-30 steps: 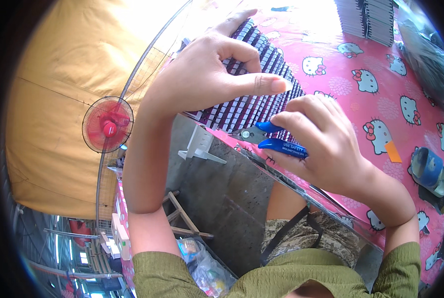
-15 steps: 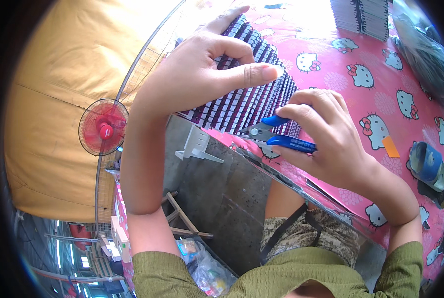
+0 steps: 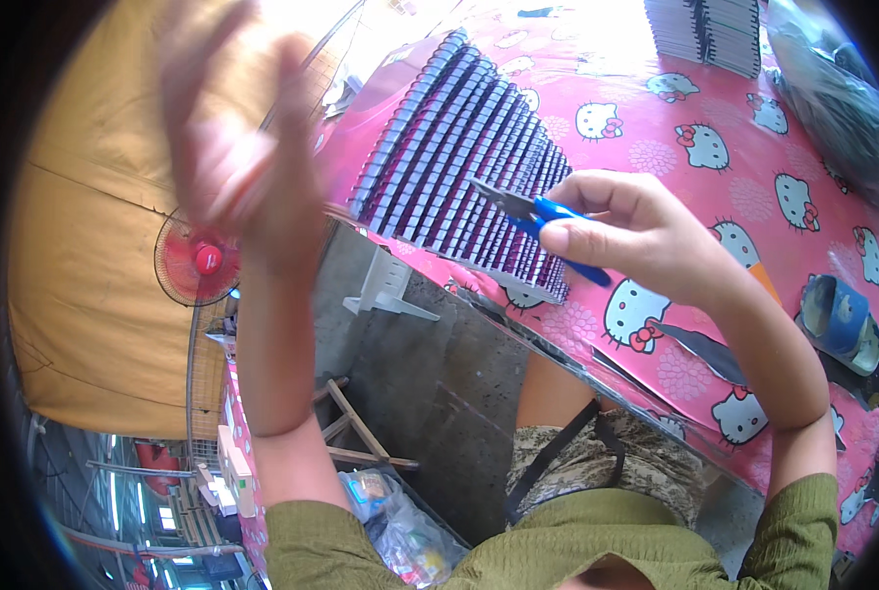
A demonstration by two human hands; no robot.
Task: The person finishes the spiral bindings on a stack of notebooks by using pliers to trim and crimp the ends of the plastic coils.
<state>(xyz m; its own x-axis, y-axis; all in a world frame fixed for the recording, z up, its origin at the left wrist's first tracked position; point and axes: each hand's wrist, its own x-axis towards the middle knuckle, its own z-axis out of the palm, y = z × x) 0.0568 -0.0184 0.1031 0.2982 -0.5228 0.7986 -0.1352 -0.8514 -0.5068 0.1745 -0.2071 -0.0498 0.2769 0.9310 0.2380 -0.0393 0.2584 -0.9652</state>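
Observation:
My right hand point(image 3: 646, 231) is closed around a pair of side cutters point(image 3: 582, 258) with blue handles. Their dark jaws lie over a stepped stack of wire-bound notebooks point(image 3: 449, 147), whose white page edges and dark purple coils form slanting rows near the table's edge. I cannot tell whether the jaws touch a coil. Raised to the left of the stack, my left hand point(image 3: 233, 147) is smeared by motion. Its stretched fingers look spread, with nothing visible in them, and it is apart from the notebooks.
A pink tablecloth point(image 3: 656, 157) with cat pictures covers the table. More bound notebooks point(image 3: 705, 34) stand at the far right beside a clear plastic bag point(image 3: 838, 108). A blue roll point(image 3: 838, 320) lies on the right. A red fan point(image 3: 204, 258) and a yellow sheet point(image 3: 95, 246) are leftward.
My left hand has lifted off the notebooks and moved left and up. The cutters have shifted from the stack's near edge to over its coils, their jaws now pointing up and left.

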